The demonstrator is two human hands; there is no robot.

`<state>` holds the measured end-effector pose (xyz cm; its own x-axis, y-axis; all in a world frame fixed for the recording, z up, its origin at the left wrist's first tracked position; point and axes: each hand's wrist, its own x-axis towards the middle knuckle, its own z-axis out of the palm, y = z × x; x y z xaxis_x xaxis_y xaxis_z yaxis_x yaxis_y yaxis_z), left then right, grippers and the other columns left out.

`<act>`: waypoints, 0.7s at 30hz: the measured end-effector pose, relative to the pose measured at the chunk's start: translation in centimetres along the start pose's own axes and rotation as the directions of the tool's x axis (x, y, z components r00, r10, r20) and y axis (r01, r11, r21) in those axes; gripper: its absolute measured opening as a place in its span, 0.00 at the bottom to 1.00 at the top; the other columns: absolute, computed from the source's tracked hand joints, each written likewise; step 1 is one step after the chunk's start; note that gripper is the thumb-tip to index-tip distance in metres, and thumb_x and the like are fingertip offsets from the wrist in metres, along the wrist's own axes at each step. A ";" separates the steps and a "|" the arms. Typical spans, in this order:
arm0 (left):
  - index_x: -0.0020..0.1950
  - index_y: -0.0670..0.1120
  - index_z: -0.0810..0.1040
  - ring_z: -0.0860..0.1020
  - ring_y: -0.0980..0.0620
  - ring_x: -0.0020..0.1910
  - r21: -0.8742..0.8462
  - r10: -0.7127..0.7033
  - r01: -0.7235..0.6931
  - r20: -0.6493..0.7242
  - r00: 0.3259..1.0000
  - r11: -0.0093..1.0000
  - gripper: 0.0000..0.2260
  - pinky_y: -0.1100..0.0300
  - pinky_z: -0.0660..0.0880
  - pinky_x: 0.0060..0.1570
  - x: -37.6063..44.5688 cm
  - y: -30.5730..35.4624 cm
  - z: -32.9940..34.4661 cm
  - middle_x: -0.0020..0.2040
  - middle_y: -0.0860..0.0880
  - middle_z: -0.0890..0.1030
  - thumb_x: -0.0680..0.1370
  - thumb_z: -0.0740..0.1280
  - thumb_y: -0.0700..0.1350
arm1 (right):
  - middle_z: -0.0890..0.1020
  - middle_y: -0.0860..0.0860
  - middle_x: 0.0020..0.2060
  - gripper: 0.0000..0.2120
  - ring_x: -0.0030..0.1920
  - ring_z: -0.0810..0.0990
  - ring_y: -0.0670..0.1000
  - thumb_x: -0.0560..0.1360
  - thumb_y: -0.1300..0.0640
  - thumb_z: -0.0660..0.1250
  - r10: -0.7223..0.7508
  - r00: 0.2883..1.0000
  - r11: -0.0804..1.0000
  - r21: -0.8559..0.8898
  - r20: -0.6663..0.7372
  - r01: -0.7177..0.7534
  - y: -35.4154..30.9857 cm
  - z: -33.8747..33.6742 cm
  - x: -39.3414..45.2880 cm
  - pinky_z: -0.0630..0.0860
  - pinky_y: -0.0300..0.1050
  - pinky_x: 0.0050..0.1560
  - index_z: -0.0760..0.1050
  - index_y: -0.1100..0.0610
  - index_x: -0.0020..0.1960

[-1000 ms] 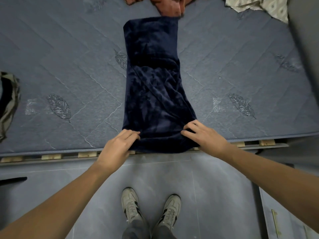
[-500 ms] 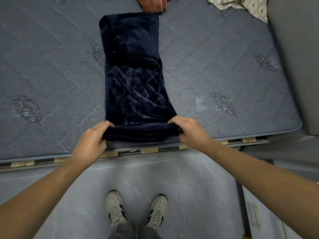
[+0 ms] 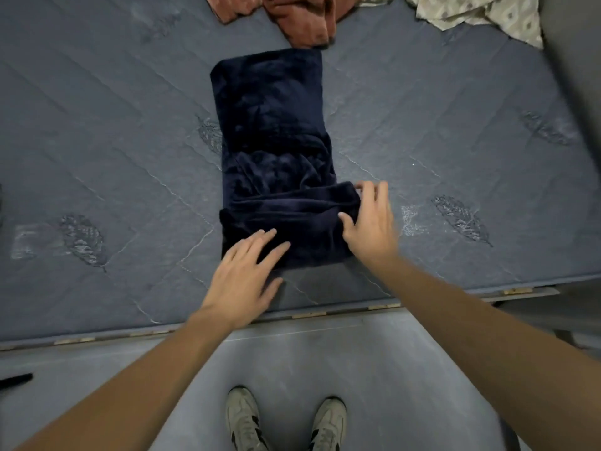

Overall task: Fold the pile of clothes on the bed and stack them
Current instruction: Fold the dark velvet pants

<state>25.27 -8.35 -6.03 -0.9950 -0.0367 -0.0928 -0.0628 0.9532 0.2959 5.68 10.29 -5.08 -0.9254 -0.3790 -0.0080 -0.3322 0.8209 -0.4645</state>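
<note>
A dark blue garment (image 3: 273, 151) lies lengthwise in the middle of the frame on a grey quilted mattress (image 3: 113, 141), folded into a long narrow strip that runs from the centre toward the top. Its near end is turned up and over itself, so a thick doubled band sits across the strip at the centre of the frame.

The left hand (image 3: 244, 278) rests flat at the lower left corner of that band, fingers (image 3: 260, 242) spread wide and lying on the cloth, gripping nothing. The right hand (image 3: 370, 222) is at the right end of the band, fingers extended and a little apart; the thumb presses against the folded edge, though motion blur leaves it unclear whether any cloth is pinched there.

At the top centre of the frame a rust-coloured garment (image 3: 299, 17) lies crumpled, its lower edge just beside the far end of the blue strip. In the upper right corner sits a pale patterned cloth (image 3: 481, 11), well apart from the blue one.

Along the lower part of the frame the mattress edge gives way to a grey floor (image 3: 374, 369), where two light sneakers (image 3: 244, 418) stand at the bottom centre.
</note>
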 end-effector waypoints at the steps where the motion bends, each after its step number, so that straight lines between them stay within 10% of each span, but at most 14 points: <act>1: 0.85 0.54 0.55 0.53 0.45 0.84 0.018 -0.075 0.074 0.074 0.994 0.997 0.33 0.46 0.57 0.81 0.0 -0.5 0.7 0.84 0.47 0.55 0.83 0.65 0.56 | 0.71 0.53 0.58 0.21 0.56 0.74 0.57 0.73 0.58 0.76 -0.081 0.993 0.990 -0.121 -0.084 0.071 -0.2 0.3 0.2 0.75 0.53 0.50 0.69 0.54 0.60; 7: 0.85 0.57 0.40 0.42 0.44 0.85 0.096 -0.157 0.147 0.101 0.982 0.984 0.45 0.45 0.48 0.83 2.1 -2.9 2.0 0.86 0.45 0.43 0.80 0.70 0.56 | 0.76 0.55 0.52 0.19 0.50 0.74 0.58 0.72 0.67 0.63 -0.641 0.764 0.724 -0.273 0.071 0.633 0.0 1.8 -1.8 0.66 0.48 0.48 0.77 0.58 0.62; 11: 0.84 0.56 0.35 0.41 0.44 0.85 0.128 -0.166 0.150 0.125 0.978 0.980 0.51 0.45 0.49 0.83 2.9 -4.1 2.0 0.86 0.45 0.41 0.79 0.73 0.52 | 0.64 0.59 0.78 0.40 0.80 0.61 0.61 0.75 0.49 0.66 -0.565 0.736 0.667 -0.320 0.372 0.673 2.6 2.0 -4.0 0.57 0.62 0.79 0.58 0.56 0.83; 14: 0.84 0.55 0.34 0.42 0.45 0.85 0.120 -0.168 0.154 0.117 0.979 0.981 0.55 0.46 0.51 0.83 3.8 -5.1 1.9 0.85 0.44 0.40 0.76 0.76 0.44 | 0.52 0.61 0.83 0.53 0.83 0.49 0.63 0.69 0.52 0.74 -0.470 0.759 0.640 -0.419 0.450 0.645 3.1 2.4 -2.5 0.52 0.65 0.81 0.46 0.52 0.85; 21: 0.86 0.53 0.40 0.45 0.48 0.85 0.120 -0.161 0.149 0.100 0.982 0.982 0.51 0.51 0.55 0.82 3.9 -6.1 1.8 0.86 0.47 0.43 0.74 0.67 0.26 | 0.62 0.60 0.81 0.57 0.81 0.59 0.62 0.66 0.63 0.78 -0.362 0.816 0.728 -0.410 0.450 0.549 2.7 2.8 0.4 0.55 0.57 0.82 0.48 0.52 0.85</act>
<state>21.90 -13.78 -9.93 -0.9592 -0.1597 -0.2334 -0.2004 0.9661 0.1627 4.92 11.17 -8.81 -0.5526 -0.7991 -0.2368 -0.8251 0.5646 0.0203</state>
